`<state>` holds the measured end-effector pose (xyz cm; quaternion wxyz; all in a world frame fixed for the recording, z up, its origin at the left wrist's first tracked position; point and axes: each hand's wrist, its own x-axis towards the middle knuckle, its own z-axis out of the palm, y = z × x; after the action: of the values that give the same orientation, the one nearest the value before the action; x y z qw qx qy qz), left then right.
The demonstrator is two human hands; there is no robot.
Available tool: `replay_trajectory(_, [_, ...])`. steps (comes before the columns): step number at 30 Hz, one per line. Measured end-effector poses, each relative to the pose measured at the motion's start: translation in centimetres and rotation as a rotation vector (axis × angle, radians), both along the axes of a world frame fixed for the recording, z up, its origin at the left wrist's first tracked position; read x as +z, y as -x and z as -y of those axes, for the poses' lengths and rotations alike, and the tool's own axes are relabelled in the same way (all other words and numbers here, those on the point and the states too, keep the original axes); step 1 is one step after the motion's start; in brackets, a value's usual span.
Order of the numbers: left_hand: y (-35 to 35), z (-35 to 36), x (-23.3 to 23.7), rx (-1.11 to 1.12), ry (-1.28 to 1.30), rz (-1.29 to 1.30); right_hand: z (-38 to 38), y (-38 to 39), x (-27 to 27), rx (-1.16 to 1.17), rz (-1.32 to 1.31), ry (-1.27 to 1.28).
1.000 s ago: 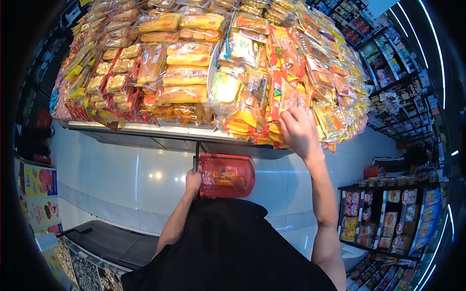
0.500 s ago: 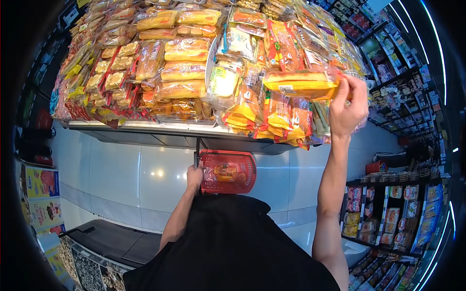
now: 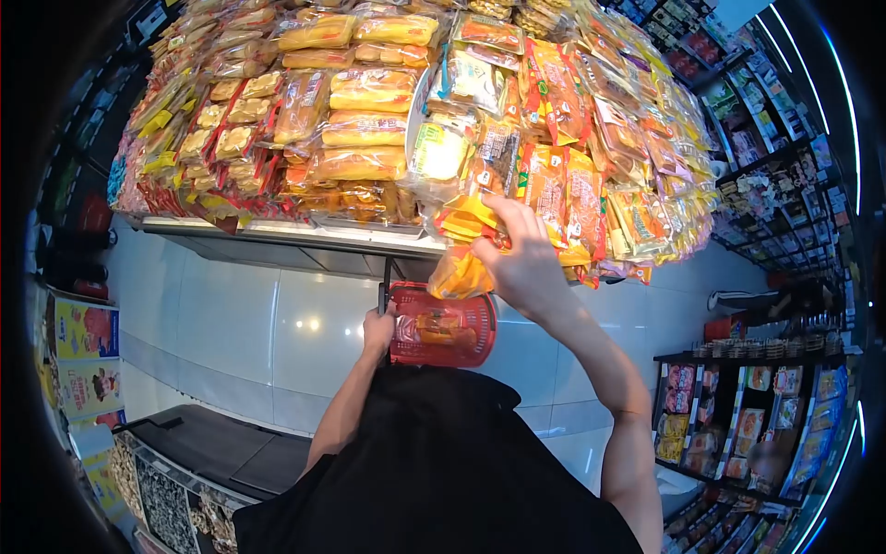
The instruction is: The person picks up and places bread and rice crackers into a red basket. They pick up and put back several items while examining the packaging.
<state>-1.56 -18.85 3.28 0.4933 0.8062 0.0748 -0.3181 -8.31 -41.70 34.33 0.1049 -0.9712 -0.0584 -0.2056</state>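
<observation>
My right hand point(image 3: 528, 263) is closed on a yellow-and-orange bread package point(image 3: 461, 273), thumb on the near side and fingers curled over the top. The package hangs past the front edge of the display, above the red shopping basket point(image 3: 489, 334). Low at the left of the basket, my left hand point(image 3: 377, 330) is wrapped round its dark handle point(image 3: 385, 294). Inside the basket lie wrapped food packages point(image 3: 445, 329). Other yellow-edged packages point(image 3: 466, 218) are right behind my right hand and partly covered by it.
A wide display point(image 3: 295, 231) is heaped with wrapped breads point(image 3: 367, 127) and other packaged snacks. Stocked shelves point(image 3: 738, 415) stand to the right. A dark-topped counter point(image 3: 217, 452) with bins is at the lower left. Pale floor tiles point(image 3: 226, 314) lie between.
My right hand has moved left and down with the bread package, from over the right of the display to its front edge above the basket. My left hand still grips the handle.
</observation>
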Motion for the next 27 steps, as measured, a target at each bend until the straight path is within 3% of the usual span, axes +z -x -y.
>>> replay_trajectory(2, [0.0,-0.1,0.7,0.004,-0.01,-0.011,-0.5,-0.8,-2.2,-0.078,0.086,0.219])
replay_trajectory(10, [-0.1,-0.4,-0.6,0.004,0.053,0.018,0.7,-2.5,-4.1,-0.167,0.133,0.374])
replay_trajectory(20, [-0.2,-0.6,0.1,0.025,0.091,-0.009,1.6,-3.3,-0.8,-0.031,0.276,0.258])
replay_trajectory(22, [-0.2,-0.9,-0.9,0.009,0.096,0.087,1.0,-2.7,0.7,-0.023,0.362,0.182])
replay_trajectory(25, [-0.6,-1.3,0.9,-0.005,0.075,0.025,-1.3,-0.6,4.3,0.029,0.433,0.067])
replay_trajectory(27, [-0.9,-1.4,0.5,-0.019,0.048,0.053,-3.9,1.4,6.4,-0.034,0.382,0.013])
